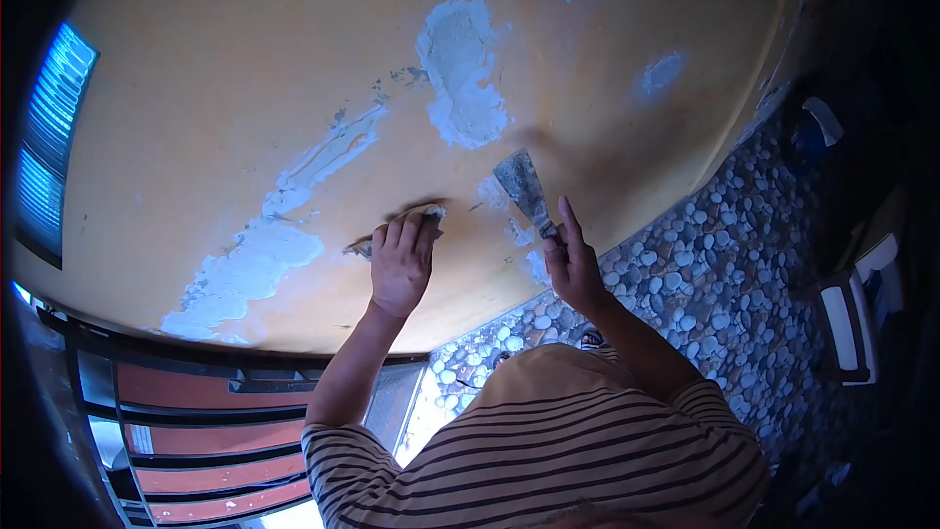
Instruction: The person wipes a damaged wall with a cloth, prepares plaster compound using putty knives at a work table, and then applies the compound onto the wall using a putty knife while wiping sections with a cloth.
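Observation:
My left hand (400,260) presses against the yellow-orange wall (343,69), its fingers closed over a crumpled piece, perhaps cloth or paper (431,213). To the right, my right hand (576,260) grips the handle of a putty knife (522,184), with the index finger stretched out. The knife's wide, stained blade points up toward the wall. Above it is a large white filler patch (462,69). A longer patch (245,269) spreads over the wall left of my left hand, and small smears (519,232) show beside the blade.
A pebble-patterned floor (685,274) lies below and right of the wall. White-edged furniture (847,318) stands at the far right. Reddish slatted shelves (215,436) are at the lower left, and a louvred window (57,118) is at the left edge.

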Tool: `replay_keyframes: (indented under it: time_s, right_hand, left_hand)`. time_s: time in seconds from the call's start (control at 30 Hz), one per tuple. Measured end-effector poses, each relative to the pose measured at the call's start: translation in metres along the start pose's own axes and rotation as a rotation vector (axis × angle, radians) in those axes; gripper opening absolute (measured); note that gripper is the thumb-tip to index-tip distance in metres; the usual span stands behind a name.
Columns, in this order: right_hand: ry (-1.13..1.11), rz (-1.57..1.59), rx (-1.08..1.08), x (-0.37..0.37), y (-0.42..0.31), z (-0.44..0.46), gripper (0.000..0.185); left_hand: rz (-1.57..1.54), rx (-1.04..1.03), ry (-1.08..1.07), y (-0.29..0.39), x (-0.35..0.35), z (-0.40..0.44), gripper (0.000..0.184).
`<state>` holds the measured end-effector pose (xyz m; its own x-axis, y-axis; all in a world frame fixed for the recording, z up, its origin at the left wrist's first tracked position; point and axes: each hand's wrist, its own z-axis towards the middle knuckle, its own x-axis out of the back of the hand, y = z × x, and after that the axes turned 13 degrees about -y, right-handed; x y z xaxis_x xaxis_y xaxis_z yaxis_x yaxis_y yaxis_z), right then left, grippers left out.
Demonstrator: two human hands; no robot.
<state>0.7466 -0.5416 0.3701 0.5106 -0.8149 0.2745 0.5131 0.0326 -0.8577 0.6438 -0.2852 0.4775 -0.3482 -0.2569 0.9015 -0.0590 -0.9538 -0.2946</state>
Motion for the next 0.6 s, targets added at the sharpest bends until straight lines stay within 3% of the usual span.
replay_keyframes:
  time_s: [0.2,0.37,0.6]
  right_hand:
    - [0.027,-0.121,0.042,-0.042,0.005,0.034,0.038]
    - [0.080,-0.113,-0.010,-0.051,0.022,0.039,0.037]
    - [0.102,-0.228,-0.002,-0.037,-0.024,0.070,0.036]
  left_hand:
    - [-0.232,0.268,0.076,0.002,-0.036,-0.069,0.038]
    - [-0.389,0.496,0.192,0.010,-0.047,-0.114,0.038]
    - [-0.593,0.651,0.134,0.018,-0.051,-0.146,0.037]
